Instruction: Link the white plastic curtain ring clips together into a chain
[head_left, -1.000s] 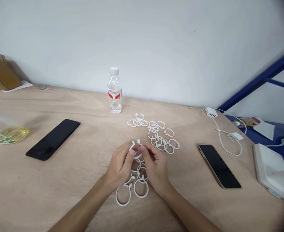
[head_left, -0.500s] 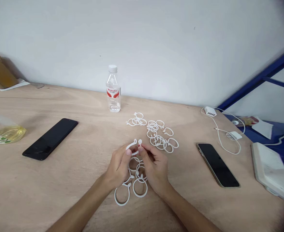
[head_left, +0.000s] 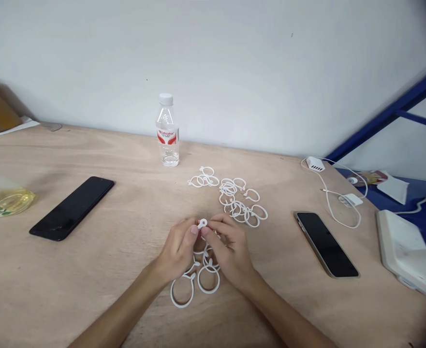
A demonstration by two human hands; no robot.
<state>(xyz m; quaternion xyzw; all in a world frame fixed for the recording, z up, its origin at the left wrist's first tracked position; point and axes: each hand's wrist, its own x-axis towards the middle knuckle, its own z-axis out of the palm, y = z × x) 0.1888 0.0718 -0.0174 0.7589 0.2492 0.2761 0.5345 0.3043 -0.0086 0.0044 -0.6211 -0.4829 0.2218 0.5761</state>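
The white ring (head_left: 202,224), gaping before, now has its ends together. The left hand (head_left: 178,251) and right hand (head_left: 230,252) pinch it by fingertips.

A pale plywood table (head_left: 125,145) carries a water bottle (head_left: 167,133) (upright, near the wall), a black phone (head_left: 72,208) at left, a second phone (head_left: 326,244) at right, a white charger (head_left: 315,164) with its cable, and scattered white rings (head_left: 242,203) mid-table.

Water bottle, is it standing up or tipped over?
Upright: the water bottle stands on its base, with its white cap on top.
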